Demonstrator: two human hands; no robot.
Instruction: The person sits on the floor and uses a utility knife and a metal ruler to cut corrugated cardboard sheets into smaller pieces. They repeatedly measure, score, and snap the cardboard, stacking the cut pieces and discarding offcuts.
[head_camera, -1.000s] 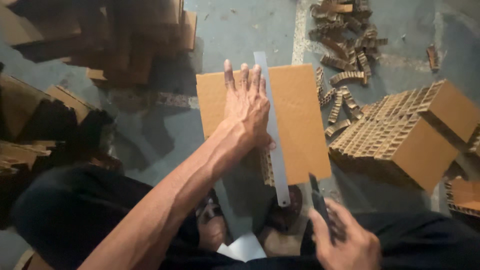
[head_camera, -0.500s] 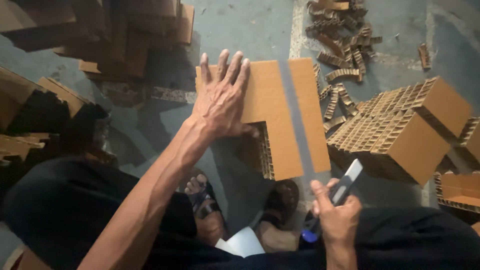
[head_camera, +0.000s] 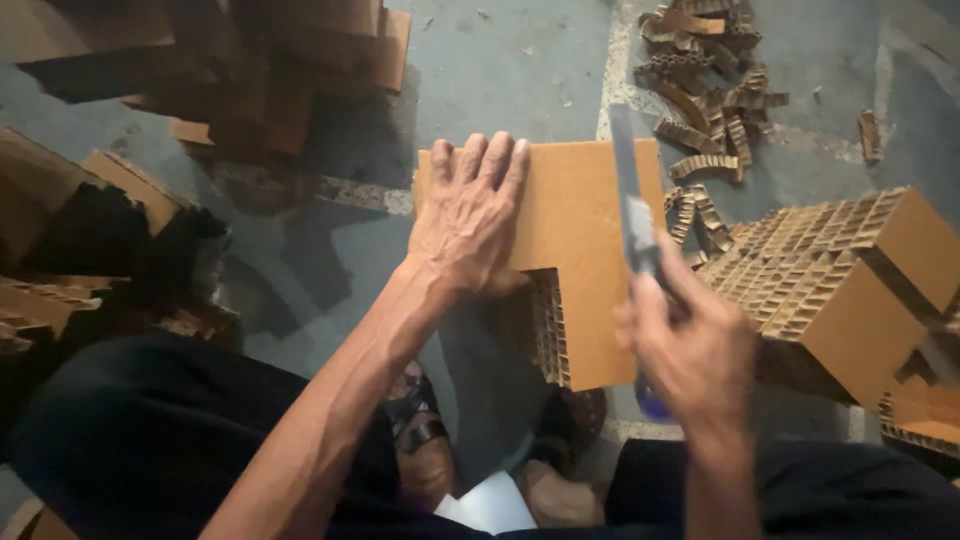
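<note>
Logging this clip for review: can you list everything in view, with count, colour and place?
Honeycomb cardboard panel: one, tan, notched, centre, on the floor.
Saw blade: one, grey, lying across the panel's right part.
Honeycomb cardboard blocks: count unclear, tan, right.
Cardboard offcuts: many, brown, top right.
Cardboard stacks: several, brown, top left and left.
Concrete floor: grey.
Sandalled feet: two, bottom centre.
Left hand: flat on the panel.
Right hand: gripping the saw's handle, blurred.

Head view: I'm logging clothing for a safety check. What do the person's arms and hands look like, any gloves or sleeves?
Both arms are bare to above the elbow. The left hand and the right hand wear no gloves, rings or watch. No sleeve shows; dark clothing covers the lap.
</note>
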